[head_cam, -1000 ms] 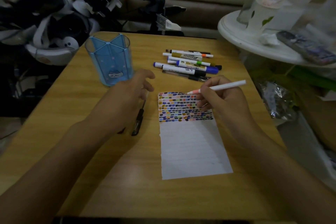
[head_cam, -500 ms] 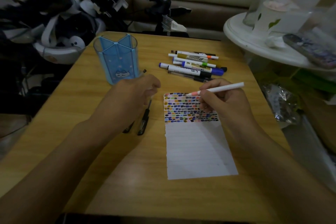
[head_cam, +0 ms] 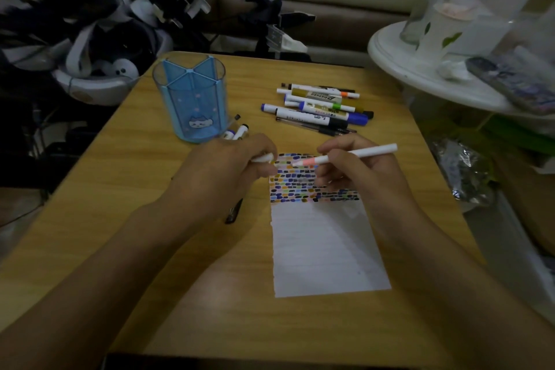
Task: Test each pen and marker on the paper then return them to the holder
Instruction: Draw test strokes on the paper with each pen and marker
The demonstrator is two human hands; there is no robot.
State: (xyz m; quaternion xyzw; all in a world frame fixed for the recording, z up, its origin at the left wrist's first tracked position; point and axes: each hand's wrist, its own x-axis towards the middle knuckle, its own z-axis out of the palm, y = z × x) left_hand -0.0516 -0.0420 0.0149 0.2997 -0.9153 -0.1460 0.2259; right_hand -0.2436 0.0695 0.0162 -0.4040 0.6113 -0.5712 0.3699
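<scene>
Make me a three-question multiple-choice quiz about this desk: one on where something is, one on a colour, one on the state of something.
1. Where does the pile of markers lie?
A. inside the holder
B. on the table beyond the paper
C. on the white round stand

2. What colour is the pen holder?
A. blue
B. red
C. green

3. What is the right hand doing?
A. resting flat and empty
B. gripping a white pen with its pink tip over the paper
C. lifting the holder

Answers: 1 B, the pile sits past the paper's far edge. 2 A, its clear walls are blue. 3 B, the white pen points at the colour patches.
</scene>
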